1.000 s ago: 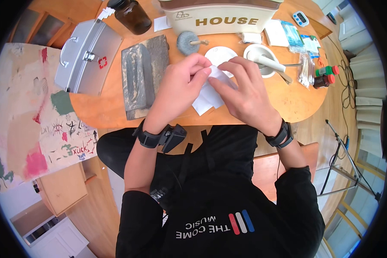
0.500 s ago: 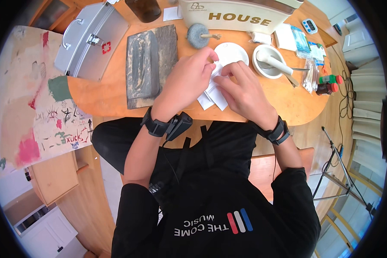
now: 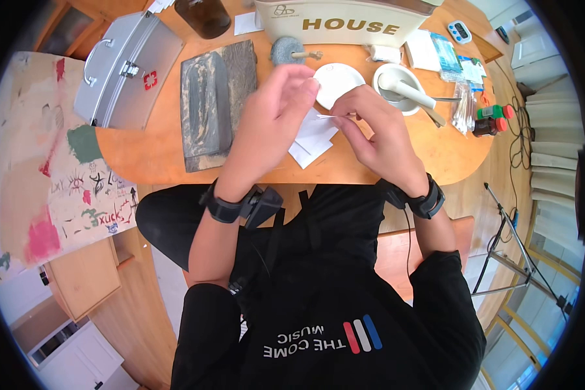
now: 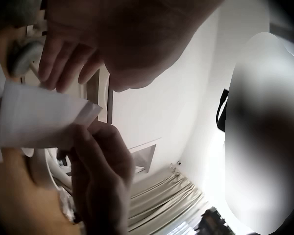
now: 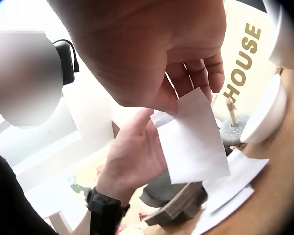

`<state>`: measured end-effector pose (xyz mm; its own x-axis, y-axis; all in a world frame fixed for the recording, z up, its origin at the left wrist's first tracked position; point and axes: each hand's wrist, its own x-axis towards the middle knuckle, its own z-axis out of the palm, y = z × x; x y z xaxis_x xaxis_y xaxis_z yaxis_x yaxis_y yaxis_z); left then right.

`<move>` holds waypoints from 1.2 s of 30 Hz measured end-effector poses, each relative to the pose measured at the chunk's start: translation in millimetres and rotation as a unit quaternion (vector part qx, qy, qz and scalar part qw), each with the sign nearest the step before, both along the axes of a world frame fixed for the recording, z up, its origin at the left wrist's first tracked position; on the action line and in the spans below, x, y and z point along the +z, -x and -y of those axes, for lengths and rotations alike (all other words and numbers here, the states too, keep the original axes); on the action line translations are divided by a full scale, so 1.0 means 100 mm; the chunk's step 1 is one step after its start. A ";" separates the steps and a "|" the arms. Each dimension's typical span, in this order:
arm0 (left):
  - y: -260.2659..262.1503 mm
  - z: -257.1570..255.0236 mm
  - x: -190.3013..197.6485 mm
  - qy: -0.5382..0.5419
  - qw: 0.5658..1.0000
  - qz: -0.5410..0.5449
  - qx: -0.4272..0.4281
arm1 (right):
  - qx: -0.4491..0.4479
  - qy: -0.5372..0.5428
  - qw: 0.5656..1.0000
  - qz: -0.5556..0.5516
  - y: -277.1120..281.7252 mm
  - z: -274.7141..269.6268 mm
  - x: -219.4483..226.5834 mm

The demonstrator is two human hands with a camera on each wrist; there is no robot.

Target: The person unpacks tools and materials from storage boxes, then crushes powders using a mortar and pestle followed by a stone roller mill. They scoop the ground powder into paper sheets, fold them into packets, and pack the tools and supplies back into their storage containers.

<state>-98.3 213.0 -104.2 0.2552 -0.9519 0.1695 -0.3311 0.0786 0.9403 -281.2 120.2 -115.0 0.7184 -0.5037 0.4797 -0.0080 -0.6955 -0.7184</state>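
A folded white paper point(image 4: 39, 115) is pinched at its creased edge between the thumb and fingers of my right hand point(image 3: 380, 133). My left hand point(image 3: 270, 127) is beside it with fingers extended; in the left wrist view those fingers point(image 4: 63, 63) are above the paper, apart from it. The right wrist view shows the left palm point(image 5: 137, 152) partly behind the held paper point(image 5: 193, 139). More white papers point(image 3: 311, 144) lie overlapping on the table below the hands. Just beyond the hands is a round white dish point(image 3: 339, 84).
Left of the hands lies a dark stone slab point(image 3: 205, 104), with a silver case point(image 3: 133, 71) further left. A grey stone disc point(image 3: 285, 49) and a cream box point(image 3: 344, 26) are behind. Right are a mortar point(image 3: 413, 109), cotton swabs point(image 3: 463, 110) and small red-capped bottles point(image 3: 487, 127).
Both hands were close together at the paper; my left fingers have come away from it and extended. The right hand still pinches the paper. The head view has shifted slightly.
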 end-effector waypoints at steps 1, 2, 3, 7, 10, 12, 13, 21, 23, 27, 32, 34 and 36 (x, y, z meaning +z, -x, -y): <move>-0.01 -0.01 -0.04 -0.015 0.982 -0.177 -0.066 | -0.001 0.001 1.000 0.000 0.01 -0.03 0.05; -0.04 -0.03 -0.09 -0.014 0.982 -0.176 -0.065 | -0.003 -0.028 0.999 0.023 0.00 -0.07 0.10; -0.08 -0.04 -0.14 -0.066 0.954 -0.254 -0.145 | -0.002 -0.058 0.997 0.046 -0.01 -0.10 0.14; 0.00 -0.07 -0.14 -0.107 0.882 -0.379 -0.260 | -0.008 -0.099 0.994 0.054 0.02 -0.13 0.18; -0.04 -0.11 -0.13 -0.105 0.868 -0.364 -0.322 | 0.003 -0.159 0.986 0.040 0.05 -0.12 0.17; -0.07 -0.14 -0.18 -0.106 0.866 -0.339 -0.352 | 0.004 -0.099 0.995 0.029 0.01 -0.12 0.13; -0.06 -0.17 -0.20 -0.117 0.868 -0.340 -0.344 | 0.003 -0.100 0.995 0.030 0.00 -0.14 0.12; 0.05 -0.31 -0.22 -0.082 0.904 -0.320 -0.271 | -0.035 0.010 0.999 -0.014 0.12 -0.44 0.18; -0.01 -0.33 -0.13 -0.108 0.911 -0.292 -0.269 | -0.049 0.049 0.998 0.006 0.14 -0.45 0.16; -0.06 -0.39 0.01 -0.117 0.944 -0.155 -0.268 | -0.019 0.150 0.989 -0.004 0.24 -0.48 0.15; -0.12 -0.39 0.04 -0.142 0.944 -0.152 -0.257 | 0.007 0.152 0.988 0.020 0.32 -0.48 0.11; -0.09 -0.34 0.10 -0.119 0.947 -0.113 -0.276 | -0.001 0.145 0.989 0.036 0.36 -0.44 0.07; -0.05 -0.28 0.17 -0.101 0.964 -0.027 -0.245 | -0.034 0.121 0.990 0.056 0.42 -0.41 0.02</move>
